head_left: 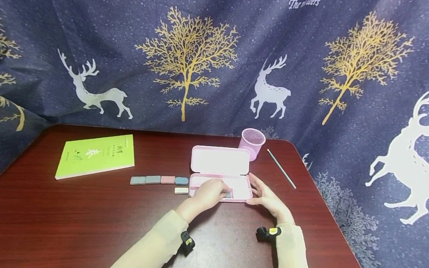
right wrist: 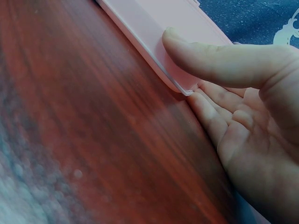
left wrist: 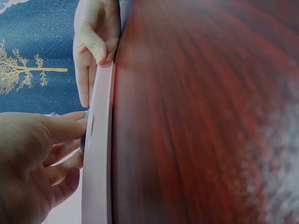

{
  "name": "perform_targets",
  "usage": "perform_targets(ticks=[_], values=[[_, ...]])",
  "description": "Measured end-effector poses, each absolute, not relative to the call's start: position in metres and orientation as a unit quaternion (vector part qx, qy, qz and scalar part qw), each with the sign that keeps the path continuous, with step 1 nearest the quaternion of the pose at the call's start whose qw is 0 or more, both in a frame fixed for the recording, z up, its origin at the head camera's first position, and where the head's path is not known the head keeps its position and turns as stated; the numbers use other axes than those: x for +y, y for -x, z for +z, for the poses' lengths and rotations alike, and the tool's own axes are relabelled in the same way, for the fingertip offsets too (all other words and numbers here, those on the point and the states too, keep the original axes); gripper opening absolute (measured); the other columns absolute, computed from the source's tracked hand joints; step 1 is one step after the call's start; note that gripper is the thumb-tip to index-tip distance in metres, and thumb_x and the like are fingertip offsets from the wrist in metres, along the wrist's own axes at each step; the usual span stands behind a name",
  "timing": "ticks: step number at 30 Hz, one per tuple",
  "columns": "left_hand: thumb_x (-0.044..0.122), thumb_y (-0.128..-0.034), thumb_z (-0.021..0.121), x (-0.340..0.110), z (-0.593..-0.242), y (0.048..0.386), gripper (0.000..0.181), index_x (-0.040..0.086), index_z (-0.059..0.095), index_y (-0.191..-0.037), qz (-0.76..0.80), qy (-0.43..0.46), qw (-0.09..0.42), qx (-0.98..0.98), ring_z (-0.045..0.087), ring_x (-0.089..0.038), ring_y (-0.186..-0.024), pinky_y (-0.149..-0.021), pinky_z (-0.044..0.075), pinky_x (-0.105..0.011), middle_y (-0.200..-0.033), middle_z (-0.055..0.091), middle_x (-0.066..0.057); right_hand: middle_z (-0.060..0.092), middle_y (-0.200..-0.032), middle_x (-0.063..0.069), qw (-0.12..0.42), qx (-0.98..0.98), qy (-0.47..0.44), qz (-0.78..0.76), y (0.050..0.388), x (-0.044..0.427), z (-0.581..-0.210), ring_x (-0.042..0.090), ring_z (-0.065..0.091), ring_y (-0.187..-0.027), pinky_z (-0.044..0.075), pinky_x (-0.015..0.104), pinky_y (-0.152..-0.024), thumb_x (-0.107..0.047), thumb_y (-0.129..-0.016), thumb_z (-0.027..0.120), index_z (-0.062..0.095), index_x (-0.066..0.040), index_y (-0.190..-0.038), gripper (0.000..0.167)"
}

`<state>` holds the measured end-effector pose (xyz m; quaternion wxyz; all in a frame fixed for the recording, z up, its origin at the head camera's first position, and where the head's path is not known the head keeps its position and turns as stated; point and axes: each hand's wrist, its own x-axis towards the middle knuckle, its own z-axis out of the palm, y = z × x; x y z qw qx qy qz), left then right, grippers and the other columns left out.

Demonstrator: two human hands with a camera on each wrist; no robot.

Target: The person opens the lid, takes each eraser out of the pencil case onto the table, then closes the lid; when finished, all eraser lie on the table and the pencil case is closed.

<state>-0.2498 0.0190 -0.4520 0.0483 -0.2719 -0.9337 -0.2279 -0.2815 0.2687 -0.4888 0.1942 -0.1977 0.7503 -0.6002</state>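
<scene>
A pink pencil case [head_left: 220, 200] lies on the table with its lid [head_left: 220, 160] raised at the back. My left hand [head_left: 209, 193] reaches into its tray over the front rim. A small blue-grey block [head_left: 228, 195], like an eraser, is at its fingertips; the left wrist view shows a dark edge of it pinched there. My right hand [head_left: 267, 199] holds the case's right end, fingers along the side and thumb at the front corner. In the right wrist view, the thumb [right wrist: 205, 58] lies over the tray's rim. My left hand hides part of the tray.
Left of the case are a row of grey, pink and blue blocks [head_left: 153, 179] and a white block [head_left: 181, 191]. A green book [head_left: 97, 155] lies at the far left. Behind the case stands a pink mesh pen cup [head_left: 253, 141]; a thin green stick [head_left: 281, 168] lies right.
</scene>
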Motion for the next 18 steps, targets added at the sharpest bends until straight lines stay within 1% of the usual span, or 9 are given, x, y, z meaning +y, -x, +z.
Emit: perform_targets(ticks=[2, 5, 9, 13, 15, 18], values=[[0.011, -0.0854, 0.072, 0.0188, -0.4528, 0.2498, 0.02, 0.016, 0.078, -0.104, -0.234, 0.271, 0.05, -0.932, 0.069, -0.017, -0.103, -0.089, 0.055, -0.031, -0.105, 0.075, 0.002, 0.007, -0.16, 0.029, 0.193, 0.754, 0.195, -0.596, 0.2815, 0.2686, -0.4885, 0.048, 0.015, -0.146, 0.034, 0.028, -0.113, 0.004, -0.082, 0.069, 0.005, 0.003, -0.155, 0.096], [0.01, -0.0849, 0.072, 0.0186, -0.4539, 0.2497, 0.019, 0.015, 0.078, -0.103, -0.239, 0.272, 0.06, -0.93, 0.07, -0.016, -0.103, -0.087, 0.056, -0.032, -0.105, 0.075, 0.002, 0.008, -0.16, 0.03, 0.19, 0.76, 0.195, -0.59, 0.2811, 0.2685, -0.4879, 0.048, 0.016, -0.146, 0.031, 0.039, -0.116, 0.004, -0.082, 0.069, 0.006, 0.003, -0.155, 0.096], [0.011, -0.0853, 0.072, 0.0185, -0.454, 0.2495, 0.02, 0.013, 0.077, -0.104, -0.236, 0.273, 0.068, -0.93, 0.071, -0.017, -0.101, -0.085, 0.056, -0.032, -0.103, 0.076, 0.001, 0.007, -0.16, 0.031, 0.191, 0.758, 0.196, -0.591, 0.2799, 0.2682, -0.4859, 0.049, 0.015, -0.146, 0.027, 0.046, -0.116, 0.004, -0.082, 0.069, 0.005, 0.004, -0.154, 0.097], [0.012, -0.0859, 0.072, 0.0182, -0.4529, 0.2492, 0.019, 0.013, 0.076, -0.104, -0.23, 0.275, 0.068, -0.931, 0.071, -0.018, -0.1, -0.085, 0.056, -0.032, -0.103, 0.076, 0.001, 0.007, -0.16, 0.031, 0.193, 0.754, 0.195, -0.596, 0.2792, 0.2681, -0.4847, 0.049, 0.014, -0.146, 0.028, 0.045, -0.116, 0.004, -0.082, 0.069, 0.005, 0.005, -0.154, 0.097], [0.012, -0.0862, 0.072, 0.0179, -0.452, 0.2488, 0.018, 0.013, 0.077, -0.103, -0.231, 0.275, 0.065, -0.931, 0.071, -0.018, -0.1, -0.085, 0.056, -0.032, -0.103, 0.076, 0.001, 0.007, -0.159, 0.031, 0.193, 0.754, 0.196, -0.596, 0.2792, 0.2681, -0.4851, 0.049, 0.015, -0.145, 0.032, 0.041, -0.115, 0.004, -0.082, 0.069, 0.005, 0.005, -0.154, 0.097], [0.013, -0.0871, 0.071, 0.0173, -0.4511, 0.2488, 0.016, 0.013, 0.077, -0.102, -0.232, 0.27, 0.059, -0.932, 0.071, -0.018, -0.1, -0.086, 0.056, -0.032, -0.103, 0.076, 0.001, 0.006, -0.159, 0.031, 0.194, 0.753, 0.196, -0.598, 0.2795, 0.2682, -0.4854, 0.05, 0.016, -0.145, 0.037, 0.031, -0.112, 0.004, -0.082, 0.069, 0.005, 0.004, -0.154, 0.097]])
